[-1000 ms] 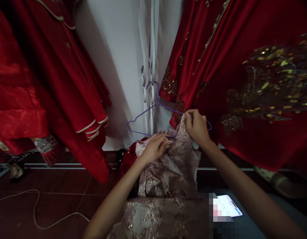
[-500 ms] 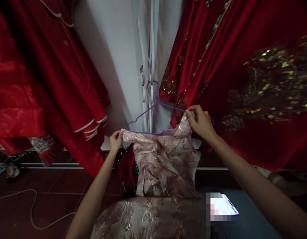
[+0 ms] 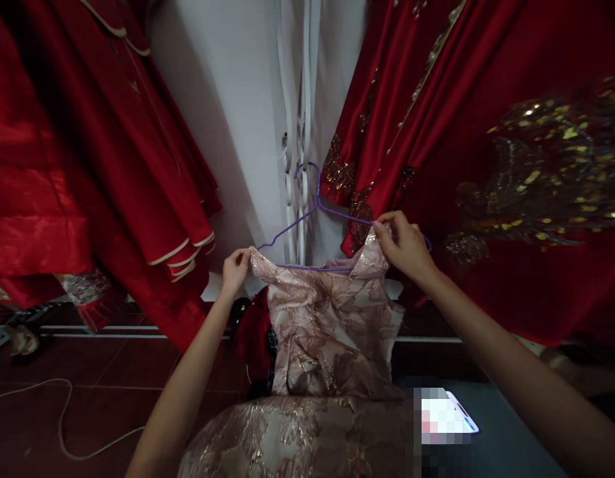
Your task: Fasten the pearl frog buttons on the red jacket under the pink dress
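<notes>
A pink and gold brocade dress [image 3: 332,318] hangs in front of me on a purple clothes hanger [image 3: 295,228]. My left hand [image 3: 236,269] pinches the dress's left shoulder strap over that end of the hanger. At the other side, my right hand [image 3: 403,244] grips the right shoulder strap beside the hanger's arm. The hanger's hook rises near a white metal frame; whether it rests on the frame I cannot tell. The lower bar shows along the neckline. Below the waist, the skirt spreads toward me.
Red garments [image 3: 153,166] hang on the left, and a red gown with gold sequins [image 3: 551,166] hangs on the right. A lit phone screen [image 3: 461,411], partly pixelated, lies at lower right. A white cable [image 3: 63,425] curves over the tiled floor.
My left hand has moved slightly up and right, drawing the left strap higher over the hanger's end. My right hand stays almost where it was.
</notes>
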Demonstrator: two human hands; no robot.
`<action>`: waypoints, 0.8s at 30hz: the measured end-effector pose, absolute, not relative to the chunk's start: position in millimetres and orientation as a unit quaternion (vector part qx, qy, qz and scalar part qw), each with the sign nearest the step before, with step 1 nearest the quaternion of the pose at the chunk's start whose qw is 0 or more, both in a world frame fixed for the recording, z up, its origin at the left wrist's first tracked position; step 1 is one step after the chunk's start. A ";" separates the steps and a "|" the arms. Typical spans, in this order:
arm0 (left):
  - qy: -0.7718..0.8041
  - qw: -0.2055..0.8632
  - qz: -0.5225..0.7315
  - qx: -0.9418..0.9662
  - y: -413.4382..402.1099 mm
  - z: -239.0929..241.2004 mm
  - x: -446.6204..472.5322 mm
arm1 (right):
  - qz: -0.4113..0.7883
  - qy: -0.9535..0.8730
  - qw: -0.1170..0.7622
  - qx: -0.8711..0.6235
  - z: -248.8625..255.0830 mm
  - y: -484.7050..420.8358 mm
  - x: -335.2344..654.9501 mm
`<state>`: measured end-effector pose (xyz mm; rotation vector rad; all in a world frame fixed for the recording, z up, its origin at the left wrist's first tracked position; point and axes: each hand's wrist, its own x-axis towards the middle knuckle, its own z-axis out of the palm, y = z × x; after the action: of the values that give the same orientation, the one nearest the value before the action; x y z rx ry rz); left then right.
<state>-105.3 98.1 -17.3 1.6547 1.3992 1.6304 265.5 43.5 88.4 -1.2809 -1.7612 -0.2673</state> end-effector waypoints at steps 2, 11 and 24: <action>0.531 0.200 0.566 0.597 100.1 -20.8 -108.5 | -0.112 -0.714 0.456 -0.520 88.8 43.5 266.1; 0.590 0.214 0.530 0.570 90.8 -46.9 -119.4 | -0.116 -0.716 0.455 -0.517 90.3 42.6 264.8; 0.427 0.228 0.582 0.654 90.8 27.2 -75.6 | -0.042 -0.721 0.456 -0.519 82.2 45.0 261.6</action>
<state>-75.6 90.8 27.2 1.8009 1.1754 1.6015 261.6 45.0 82.2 -1.2803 -1.7785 -0.1044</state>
